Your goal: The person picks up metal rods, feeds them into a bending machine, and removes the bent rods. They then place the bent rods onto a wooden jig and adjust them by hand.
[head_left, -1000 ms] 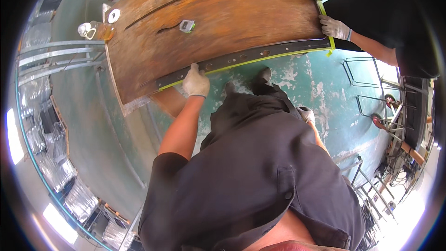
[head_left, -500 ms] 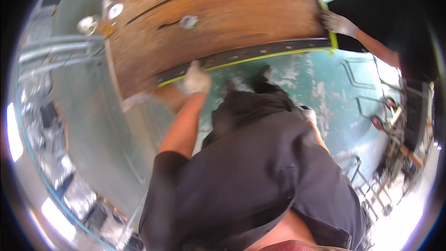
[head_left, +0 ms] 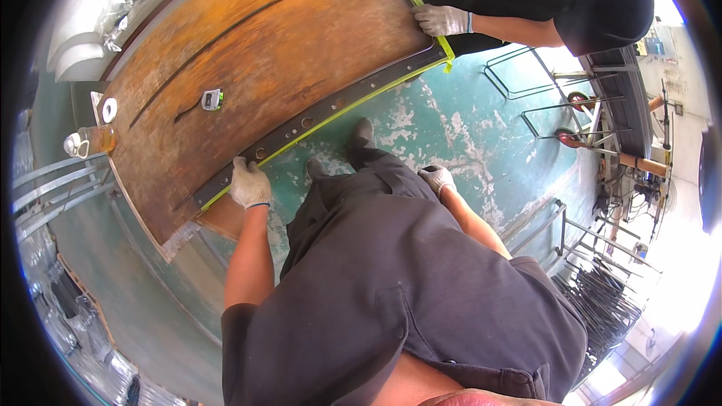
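A long dark metal bar (head_left: 331,107) with round holes lies along the near edge of a worn wooden tabletop (head_left: 301,37). Yellow-green tape (head_left: 353,107) runs along its outer edge. My left hand (head_left: 248,183), in a pale work glove, is closed on the bar near its left end; the fingertips underneath are hidden. My right hand (head_left: 437,178), also gloved, rests against my thigh with loose fingers and holds nothing I can see. At the right end, a co-worker's gloved hands (head_left: 442,20) touch the taped short side.
A tape measure (head_left: 212,99) lies on the wood. A white tape roll (head_left: 109,110) and a bottle of amber liquid (head_left: 94,141) stand at the left edge. Metal rails (head_left: 60,180) lie beyond. A wheeled metal rack (head_left: 579,109) stands right, above a bundle of dark rods (head_left: 602,301).
The view has swung right, so the table and co-worker appear farther left. My left hand stays on the bar near its left end. My right hand remains by my thigh.
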### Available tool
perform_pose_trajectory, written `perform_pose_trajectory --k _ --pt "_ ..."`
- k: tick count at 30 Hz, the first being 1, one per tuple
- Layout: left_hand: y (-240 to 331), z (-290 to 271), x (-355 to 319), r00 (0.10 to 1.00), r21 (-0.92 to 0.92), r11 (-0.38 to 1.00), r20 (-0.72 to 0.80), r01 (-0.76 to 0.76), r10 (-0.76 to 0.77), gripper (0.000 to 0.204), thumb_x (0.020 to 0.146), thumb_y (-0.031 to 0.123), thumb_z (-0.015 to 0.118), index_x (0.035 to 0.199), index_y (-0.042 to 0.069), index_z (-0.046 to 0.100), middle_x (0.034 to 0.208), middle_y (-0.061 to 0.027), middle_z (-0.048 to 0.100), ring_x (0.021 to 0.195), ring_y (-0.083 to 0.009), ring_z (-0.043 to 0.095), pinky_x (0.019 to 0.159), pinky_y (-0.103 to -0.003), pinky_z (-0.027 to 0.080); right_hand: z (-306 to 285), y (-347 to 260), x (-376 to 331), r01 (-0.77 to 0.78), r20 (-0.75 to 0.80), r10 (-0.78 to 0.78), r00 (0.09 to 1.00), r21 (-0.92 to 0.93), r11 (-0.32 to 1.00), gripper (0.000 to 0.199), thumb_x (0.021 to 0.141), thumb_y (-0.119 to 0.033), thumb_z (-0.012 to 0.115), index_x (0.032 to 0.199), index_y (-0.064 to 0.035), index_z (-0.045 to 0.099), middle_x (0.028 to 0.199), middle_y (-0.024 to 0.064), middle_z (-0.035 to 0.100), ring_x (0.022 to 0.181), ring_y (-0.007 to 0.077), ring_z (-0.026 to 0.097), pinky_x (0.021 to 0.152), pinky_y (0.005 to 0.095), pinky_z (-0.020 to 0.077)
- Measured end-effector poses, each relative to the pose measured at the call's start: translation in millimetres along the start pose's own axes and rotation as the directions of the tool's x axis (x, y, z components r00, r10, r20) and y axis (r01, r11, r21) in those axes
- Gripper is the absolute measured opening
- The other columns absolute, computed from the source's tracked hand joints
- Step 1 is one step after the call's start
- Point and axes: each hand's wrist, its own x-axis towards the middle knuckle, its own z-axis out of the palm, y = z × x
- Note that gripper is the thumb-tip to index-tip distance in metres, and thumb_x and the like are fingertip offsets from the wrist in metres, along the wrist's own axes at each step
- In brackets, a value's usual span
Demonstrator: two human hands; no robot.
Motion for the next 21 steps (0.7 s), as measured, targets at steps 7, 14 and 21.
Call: perform_pose_trajectory --k 7,14,21 --pt "2 2 0 1.0 0.013 1.0 -0.019 -0.01 0.01 0.027 0.097 0.023 0.064 0.119 0.007 0.064 0.108 -0.0215 0.074 0.101 -0.0443 0.07 0.086 -0.053 0.054 -5 -7 -6 -0.012 0.012 0.011 1.0 0.051 0.999 0.039 0.089 -0.034 0.068 0.111 -0.0047 0.08 0.109 0.0162 0.079 0.104 0.0285 0.075 0.091 0.0383 0.0553" --pt "7 -3 -4 0.998 0.02 0.999 0.045 0.046 -0.047 0.03 0.098 0.022 0.062 0.124 0.008 0.065 0.115 -0.0226 0.074 0.105 -0.0436 0.071 0.089 -0.052 0.055 -14 -3 6 0.014 0.007 -0.014 1.0 -0.006 1.0 0.04 0.089 -0.038 0.07 0.113 -0.0075 0.08 0.112 0.0143 0.079 0.108 0.0273 0.075 0.095 0.0373 0.0551" --pt "11 2 -15 0.994 -0.075 0.997 0.102 -0.036 0.043 0.048 0.099 0.022 0.06 0.145 0.009 0.057 0.12 -0.0228 0.073 0.111 -0.044 0.069 0.097 -0.052 0.053 -11 11 30 0.063 0.056 -0.059 0.997 -0.078 0.995 0.042 0.09 -0.041 0.069 0.115 -0.0089 0.08 0.116 0.012 0.079 0.112 0.0251 0.074 0.098 0.0358 0.0543"
